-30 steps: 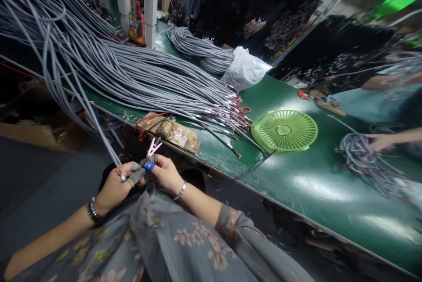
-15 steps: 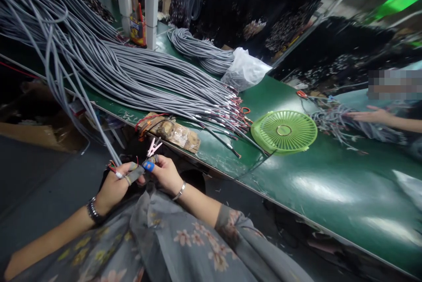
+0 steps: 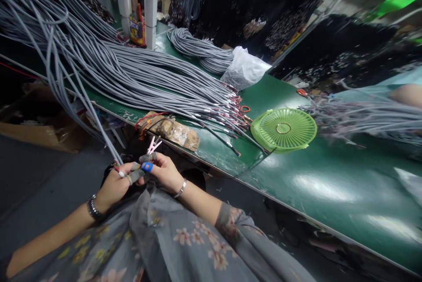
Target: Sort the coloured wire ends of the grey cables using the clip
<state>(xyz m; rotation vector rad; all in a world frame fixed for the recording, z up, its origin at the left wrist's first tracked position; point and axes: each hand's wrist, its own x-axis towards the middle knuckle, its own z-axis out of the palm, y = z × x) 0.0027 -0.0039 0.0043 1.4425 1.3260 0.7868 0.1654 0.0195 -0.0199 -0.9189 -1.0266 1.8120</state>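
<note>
My left hand [image 3: 117, 185] is closed around the ends of a few grey cables [image 3: 107, 139], which hang down to it from the bench. Thin coloured wire ends show at its knuckles. Beside it, my right hand [image 3: 165, 173] pinches at the same spot, its fingertips almost touching the left fingers. Finger covers wrap several fingertips, and a blue band sits on the right thumb. What lies between the right fingertips is too small to make out. Just above the hands a pink clip [image 3: 153, 145] sticks up by the bench edge.
Long grey cables [image 3: 138, 75] spread over the green bench [image 3: 316, 189]. A cardboard-and-tape block [image 3: 180, 132] lies at the near edge, with a green fan [image 3: 283, 129] farther right. A plastic bag [image 3: 245, 69] rests behind. Another person handles a cable bundle [image 3: 365, 115] at the right.
My hands stay close together with only small finger movements; the coloured wire ends at my left hand show less. At the right, the other person's cable bundle has shifted and is blurred.
</note>
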